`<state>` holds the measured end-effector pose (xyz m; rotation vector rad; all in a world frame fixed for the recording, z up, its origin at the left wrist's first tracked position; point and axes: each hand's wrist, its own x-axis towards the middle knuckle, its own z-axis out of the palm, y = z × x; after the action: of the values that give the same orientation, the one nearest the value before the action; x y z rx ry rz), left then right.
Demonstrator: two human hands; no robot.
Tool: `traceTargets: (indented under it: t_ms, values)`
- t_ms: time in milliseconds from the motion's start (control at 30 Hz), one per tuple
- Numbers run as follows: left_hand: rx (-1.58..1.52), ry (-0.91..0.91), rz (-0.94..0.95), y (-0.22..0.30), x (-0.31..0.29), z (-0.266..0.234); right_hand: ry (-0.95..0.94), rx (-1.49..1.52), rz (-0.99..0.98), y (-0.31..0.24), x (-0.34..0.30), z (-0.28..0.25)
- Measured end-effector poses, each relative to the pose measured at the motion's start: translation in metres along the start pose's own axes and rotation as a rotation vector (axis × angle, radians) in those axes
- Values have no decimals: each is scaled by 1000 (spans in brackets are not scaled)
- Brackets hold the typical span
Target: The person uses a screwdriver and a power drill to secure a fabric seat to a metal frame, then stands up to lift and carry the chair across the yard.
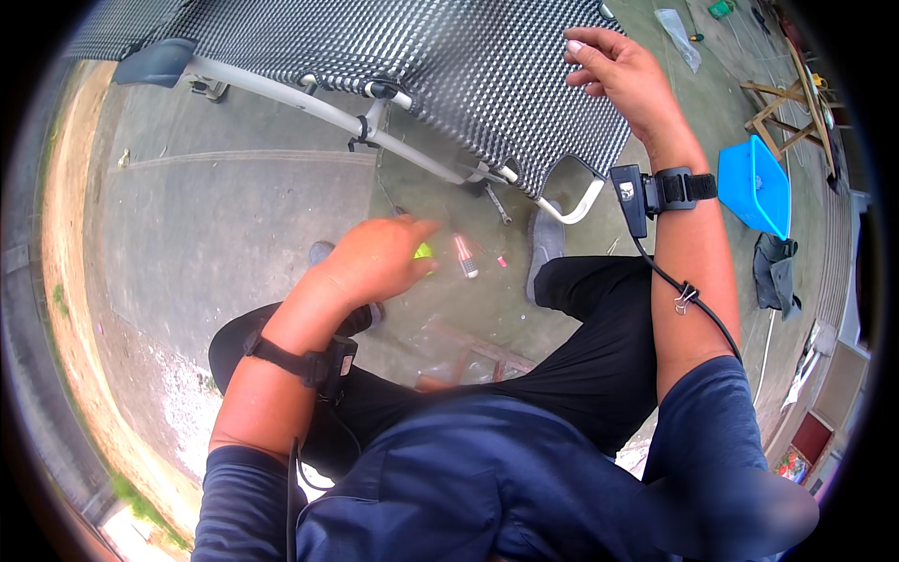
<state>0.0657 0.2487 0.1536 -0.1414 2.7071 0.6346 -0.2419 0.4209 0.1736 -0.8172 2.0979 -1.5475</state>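
Over the floor between my knees is my left hand (pixel 375 260), blurred by motion, its thumb and forefinger apart. A yellow-green object (pixel 424 253) shows between them, apparently on the floor and partly hidden. Just right of it lie a red and pale handled tool (pixel 465 258), perhaps a screwdriver, and a small red piece (pixel 502 261). My right hand (pixel 613 75) is open, fingers loosely bent, over the end of a folding lounge chair's black-and-white woven mesh (pixel 496 84); contact is unclear. The chair's white tube frame (pixel 281 91) slants below the mesh. A wrench (pixel 498 204) is beneath the frame.
A blue plastic basin (pixel 755 187) stands to the right, with a dark bag (pixel 775 272) nearer. Farther back are a wooden stand (pixel 791 103) and a clear plastic bag (pixel 678 39). My shoe (pixel 545 245) is beside the chair's end. A cable (pixel 688 298) runs along my right forearm.
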Motion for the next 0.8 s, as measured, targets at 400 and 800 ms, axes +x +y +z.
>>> traceTargets:
  t_ms: [400,800]
  values:
    - [11,-3,-14,3,-2,-5,-8,23,11,-1,0,2]
    - [37,-47,-41,7,7,-6,35,39,3,-1,-6,-3]
